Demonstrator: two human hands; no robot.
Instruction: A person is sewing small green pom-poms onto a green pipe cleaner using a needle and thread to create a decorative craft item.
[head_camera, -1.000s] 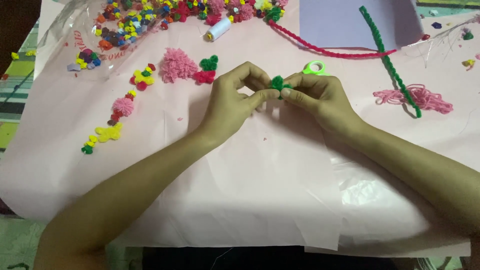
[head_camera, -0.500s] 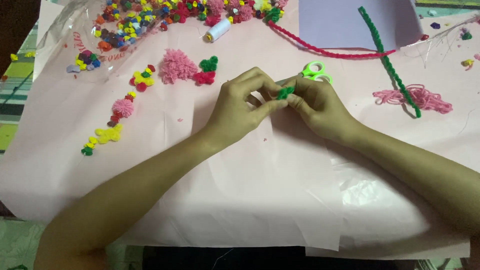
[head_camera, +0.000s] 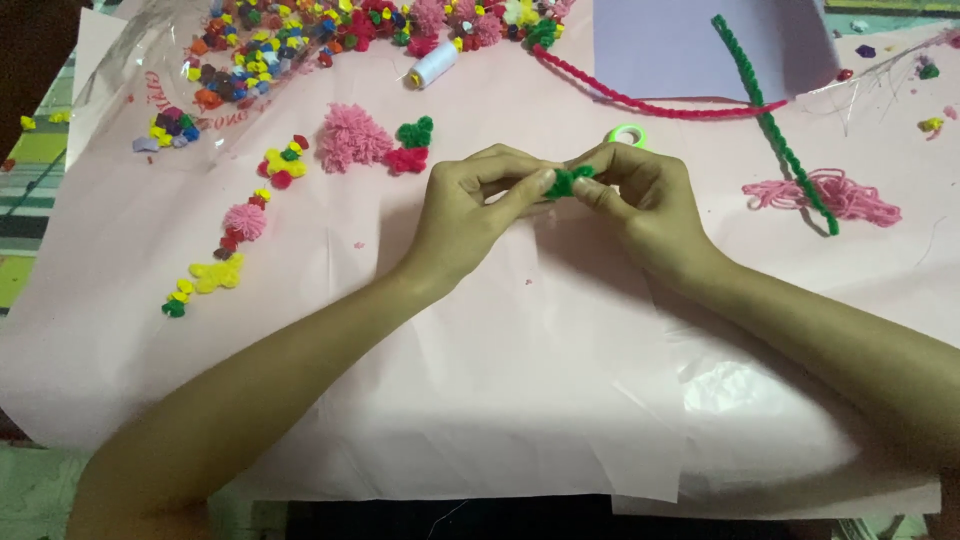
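Since a second ago both hands have closed in tighter; left hand and right hand now each clamp their grip on the green pompom, held above the worktop. Finished bits lie left: pink pompom, yellow piece. I judge this one midway (shape unclear). Pink paper sheet covers the worktop; green chenille stem lies right.

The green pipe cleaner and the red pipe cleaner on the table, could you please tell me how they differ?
The green pipe cleaner runs steeply down the table, nearly straight, its lower end crossing the pink yarn. The red pipe cleaner lies flatter, curving sideways below the purple sheet. The green one looks thicker. Both are long, fuzzy and twisted, lie untouched by either hand, and cross near the sheet's corner.
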